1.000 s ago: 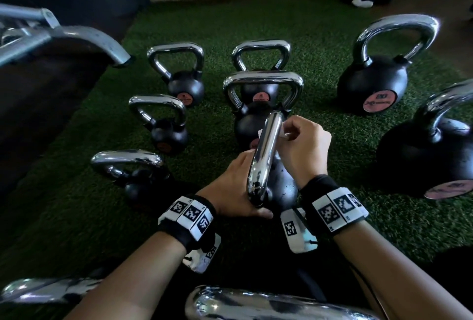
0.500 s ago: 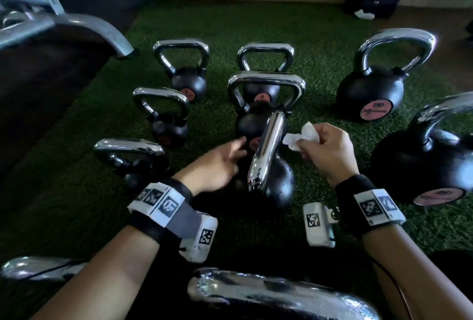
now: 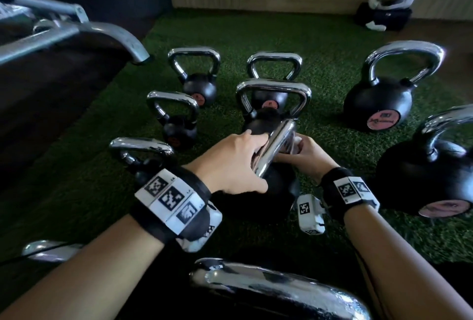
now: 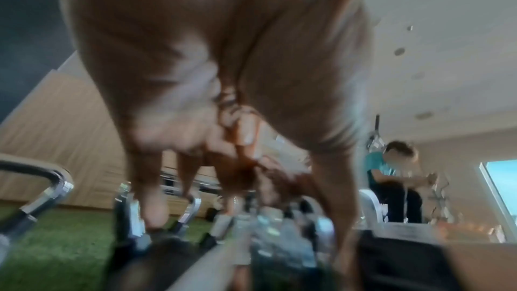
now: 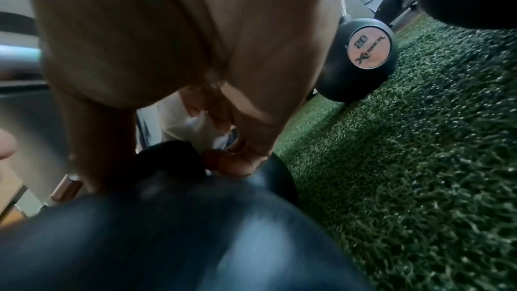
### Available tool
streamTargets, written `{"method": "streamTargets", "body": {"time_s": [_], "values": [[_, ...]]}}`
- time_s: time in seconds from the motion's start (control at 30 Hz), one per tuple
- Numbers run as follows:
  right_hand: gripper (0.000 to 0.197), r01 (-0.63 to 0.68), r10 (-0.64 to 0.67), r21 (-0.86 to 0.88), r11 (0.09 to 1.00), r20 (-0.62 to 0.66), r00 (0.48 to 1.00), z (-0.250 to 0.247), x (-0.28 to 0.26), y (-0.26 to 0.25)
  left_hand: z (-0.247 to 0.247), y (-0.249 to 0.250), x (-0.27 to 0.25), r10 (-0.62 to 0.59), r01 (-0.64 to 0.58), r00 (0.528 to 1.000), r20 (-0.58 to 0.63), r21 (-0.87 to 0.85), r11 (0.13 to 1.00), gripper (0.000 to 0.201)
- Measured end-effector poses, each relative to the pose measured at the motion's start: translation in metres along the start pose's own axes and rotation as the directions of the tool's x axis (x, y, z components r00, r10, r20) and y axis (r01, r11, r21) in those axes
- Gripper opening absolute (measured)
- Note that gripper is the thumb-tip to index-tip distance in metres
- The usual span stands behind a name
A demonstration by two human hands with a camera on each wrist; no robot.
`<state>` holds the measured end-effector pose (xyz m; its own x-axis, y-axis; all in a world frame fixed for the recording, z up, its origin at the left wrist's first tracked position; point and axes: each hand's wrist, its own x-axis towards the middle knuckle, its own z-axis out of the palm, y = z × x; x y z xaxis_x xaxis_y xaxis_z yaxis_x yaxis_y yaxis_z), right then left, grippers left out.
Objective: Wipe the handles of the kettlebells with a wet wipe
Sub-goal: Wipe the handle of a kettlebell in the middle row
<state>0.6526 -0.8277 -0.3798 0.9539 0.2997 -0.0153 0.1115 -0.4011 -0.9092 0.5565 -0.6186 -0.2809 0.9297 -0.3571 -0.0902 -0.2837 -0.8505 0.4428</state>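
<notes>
A black kettlebell (image 3: 279, 191) stands on the green turf in front of me, its chrome handle (image 3: 276, 148) seen end-on. My left hand (image 3: 243, 161) grips the handle from the left, fingers over the top and thumb near its close end. My right hand (image 3: 302, 153) is at the handle's right side, fingers curled round a white wet wipe (image 5: 181, 123) that lies against the chrome. In the head view the wipe is almost hidden behind the handle. The right wrist view shows the kettlebell's black body (image 5: 167, 240) just below my fingers.
Several smaller kettlebells (image 3: 194, 73) stand behind and to the left. Two large ones (image 3: 378, 104) (image 3: 430, 173) stand at the right, and another chrome handle (image 3: 276, 291) lies close below my arms. A metal bench frame (image 3: 76, 30) is at the upper left. A seated person (image 4: 391, 185) is far off.
My right hand, which had drawn the wipe away to the right, has brought it back against the handle. My left hand has closed on the handle again.
</notes>
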Motion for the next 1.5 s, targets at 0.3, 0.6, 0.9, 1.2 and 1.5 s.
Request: {"method": "streamTargets", "body": {"time_s": [0.3, 0.6, 0.9, 1.2, 1.5], "values": [[0.039, 0.02, -0.038, -0.09, 0.996, -0.207, 0.978, -0.008, -0.06, 0.007, -0.048, -0.023, 0.04, 0.184, -0.248, 0.922, 0.339, 0.155, 0.956, 0.101], [0.05, 0.003, -0.043, -0.156, 0.988, -0.256, 0.966, -0.004, -0.079, -0.005, -0.053, -0.014, 0.035, 0.241, -0.305, 0.917, 0.317, 0.169, 0.937, 0.102], [0.029, -0.119, 0.058, -0.494, 0.861, -0.138, 0.989, -0.053, -0.122, -0.042, -0.042, -0.032, -0.034, 0.033, -0.034, 0.995, -0.092, -0.008, 0.999, 0.077], [0.013, -0.004, -0.055, -0.222, 0.975, -0.261, 0.964, -0.046, -0.224, -0.137, 0.052, -0.054, -0.131, -0.01, 0.145, 0.982, 0.189, -0.716, 0.683, 0.064], [0.032, 0.146, -0.383, -0.544, 0.826, -0.351, 0.855, 0.044, -0.304, -0.165, 0.079, -0.042, -0.142, 0.312, -0.071, 0.901, 0.301, -0.607, 0.792, 0.06]]}}
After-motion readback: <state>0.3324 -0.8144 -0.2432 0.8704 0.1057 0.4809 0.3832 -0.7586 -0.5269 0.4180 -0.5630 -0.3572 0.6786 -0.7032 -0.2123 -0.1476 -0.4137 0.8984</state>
